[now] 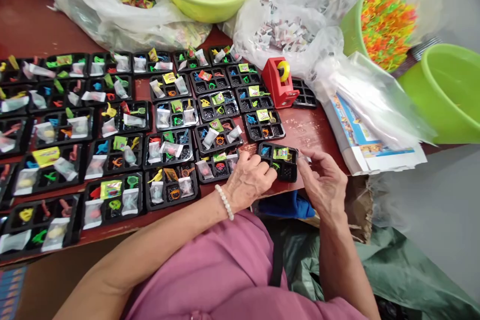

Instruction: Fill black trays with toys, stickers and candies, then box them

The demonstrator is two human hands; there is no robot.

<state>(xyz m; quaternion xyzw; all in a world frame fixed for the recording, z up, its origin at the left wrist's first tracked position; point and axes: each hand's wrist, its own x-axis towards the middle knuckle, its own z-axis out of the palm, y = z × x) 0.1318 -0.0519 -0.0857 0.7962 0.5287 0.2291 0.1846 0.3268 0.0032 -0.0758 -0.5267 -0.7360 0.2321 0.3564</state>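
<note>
A small black compartment tray (287, 172) lies at the table's front edge between my hands. In it are a blue toy piece (265, 151), a green-and-yellow packet (281, 153) and a green toy piece (276, 166). My left hand (249, 180), wearing a white bead bracelet (225, 202), is closed with curled fingers at the tray's left edge. At the right edge, my right hand (327, 185) has its thumb and fingertips pinched together; a small pale bit shows there, too little to name. A similar tray (275, 131) with a few toy pieces sits just behind.
Rows of filled black trays (112, 152) cover the table leftward. Behind stand a red tape dispenser (279, 85), a bag of small white sachets (285, 35) and a green bucket of orange and green pieces (354, 25). Flat printed cartons (390, 157) lie right, beside another green bucket (446, 90).
</note>
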